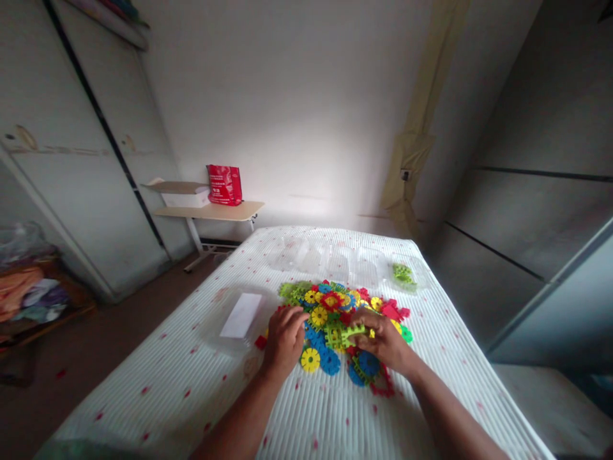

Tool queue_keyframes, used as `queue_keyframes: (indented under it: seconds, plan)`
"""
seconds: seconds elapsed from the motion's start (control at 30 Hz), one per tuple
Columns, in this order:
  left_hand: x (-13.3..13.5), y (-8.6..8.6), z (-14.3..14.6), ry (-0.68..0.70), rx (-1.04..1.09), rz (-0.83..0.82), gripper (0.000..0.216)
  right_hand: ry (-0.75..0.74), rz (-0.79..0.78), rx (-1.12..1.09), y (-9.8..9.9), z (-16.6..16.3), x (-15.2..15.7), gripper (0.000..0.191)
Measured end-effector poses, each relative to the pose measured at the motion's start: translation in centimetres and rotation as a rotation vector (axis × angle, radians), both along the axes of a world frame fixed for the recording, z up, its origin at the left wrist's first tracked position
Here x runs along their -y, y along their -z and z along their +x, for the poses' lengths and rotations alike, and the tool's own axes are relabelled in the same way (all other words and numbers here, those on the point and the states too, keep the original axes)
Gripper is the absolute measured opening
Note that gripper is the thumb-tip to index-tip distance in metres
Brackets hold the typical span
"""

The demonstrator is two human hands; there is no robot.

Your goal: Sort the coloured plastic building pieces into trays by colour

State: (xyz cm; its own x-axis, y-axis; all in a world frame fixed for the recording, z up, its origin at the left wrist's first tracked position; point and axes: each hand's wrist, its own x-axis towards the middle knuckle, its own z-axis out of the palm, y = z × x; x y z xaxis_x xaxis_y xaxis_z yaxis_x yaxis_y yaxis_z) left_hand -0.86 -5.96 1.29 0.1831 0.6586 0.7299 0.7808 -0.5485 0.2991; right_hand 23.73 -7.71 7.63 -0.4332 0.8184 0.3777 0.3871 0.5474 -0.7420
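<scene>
A heap of plastic building pieces (329, 355), in yellow, blue, red and green, lies on the white bedspread between my hands. My right hand (383, 338) is closed at the heap's right side, its thumb and fingers pinching a lime-green toothed building piece (353, 333). Loosely curved over the left edge of the heap, my left hand (286, 338) has its fingers somewhat apart, and no piece shows in it. A yellow flower-shaped disc (310, 360) is just right of my left wrist. Below my right hand are a blue disc (368, 363) and a red piece (383, 385).
Clear plastic containers (338, 260) stand in a row behind the heap; the rightmost holds lime-green pieces (403, 274). On the left is a clear tray with a white card (241, 315). A small table (234, 211) with a red bag (225, 185) stands beyond the bed (182, 390).
</scene>
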Motion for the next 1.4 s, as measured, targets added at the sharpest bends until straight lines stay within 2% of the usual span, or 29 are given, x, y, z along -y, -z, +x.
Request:
queue_keyframes:
  seconds: [0.13,0.4,0.57,0.63,0.73,0.83,0.93,1.2,1.4]
  plan:
    - [-0.1,0.1,0.0,0.007,-0.001,0.014,0.028,-0.071,0.034,0.223,-0.8,-1.8,0.5,0.006]
    - [0.0,-0.1,0.1,0.008,0.002,0.021,0.029,0.093,0.120,0.636,-0.1,-3.2,0.2,0.028]
    - [0.0,0.0,0.0,0.009,0.003,0.020,0.029,0.126,0.166,0.719,-0.6,-3.6,0.5,0.021]
    - [0.0,0.0,0.0,0.007,-0.003,0.020,0.029,0.119,0.193,0.718,-0.6,-3.6,0.6,0.022]
    - [-0.1,0.1,0.0,0.008,-0.020,0.028,0.029,0.099,0.215,0.700,-0.4,-3.5,0.6,0.033]
    - [-0.1,0.1,0.0,0.006,-0.022,0.043,0.028,0.097,0.207,0.685,-0.2,-3.4,0.6,0.045]
    - [-0.1,0.1,0.0,0.004,-0.018,0.053,0.028,0.081,0.183,0.654,0.0,-3.3,0.8,0.049]
    - [-0.1,0.0,0.0,0.013,-0.015,0.065,0.027,0.025,0.091,0.391,-0.2,-3.2,1.0,0.038]
    - [-0.1,0.1,0.0,0.012,-0.016,0.042,0.028,0.215,0.067,0.100,0.8,-2.0,-0.3,0.025]
